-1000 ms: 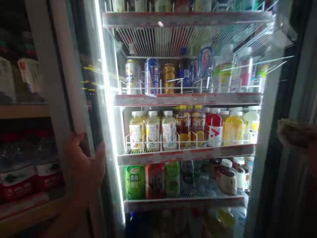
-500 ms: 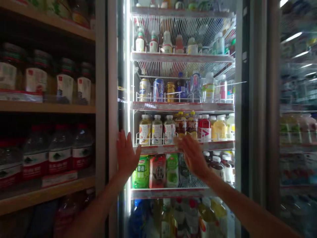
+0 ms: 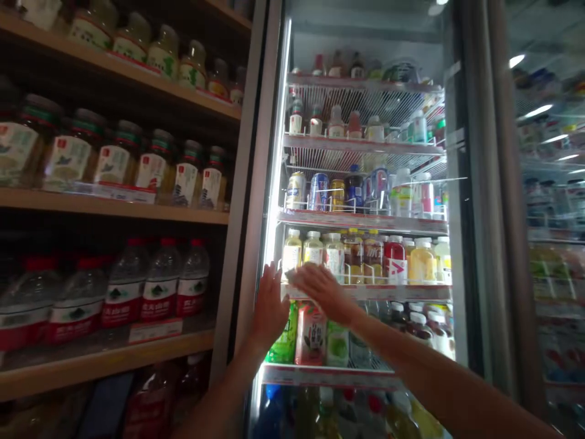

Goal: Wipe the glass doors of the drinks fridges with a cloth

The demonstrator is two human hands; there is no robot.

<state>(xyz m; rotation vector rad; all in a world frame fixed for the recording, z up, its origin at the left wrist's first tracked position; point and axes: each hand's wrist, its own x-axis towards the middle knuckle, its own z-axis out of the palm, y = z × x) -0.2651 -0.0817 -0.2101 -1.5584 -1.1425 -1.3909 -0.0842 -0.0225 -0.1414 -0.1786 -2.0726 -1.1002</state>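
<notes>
My left hand (image 3: 269, 305) lies flat with fingers spread against the glass door (image 3: 361, 256) of a lit drinks fridge, near its left edge. My right hand (image 3: 320, 291) is also open and flat on the glass just to the right, its fingers pointing left toward the left hand. Neither hand holds anything. Behind the glass at hand height stand pale tea bottles (image 3: 313, 251), and below them green and red juice cartons (image 3: 311, 334). Cans (image 3: 320, 192) line the shelf above.
Wooden shelves to the left carry jars (image 3: 114, 160) on the upper level and water bottles with red labels (image 3: 159, 283) below. A second glass-door fridge (image 3: 548, 213) stands on the right. The fridge frame (image 3: 240, 244) separates the shelves from the door.
A second ago my left hand held the open door's edge and the fridge stood open. The door has since swung shut, and both hands now press flat on its glass. The view has pulled back.
</notes>
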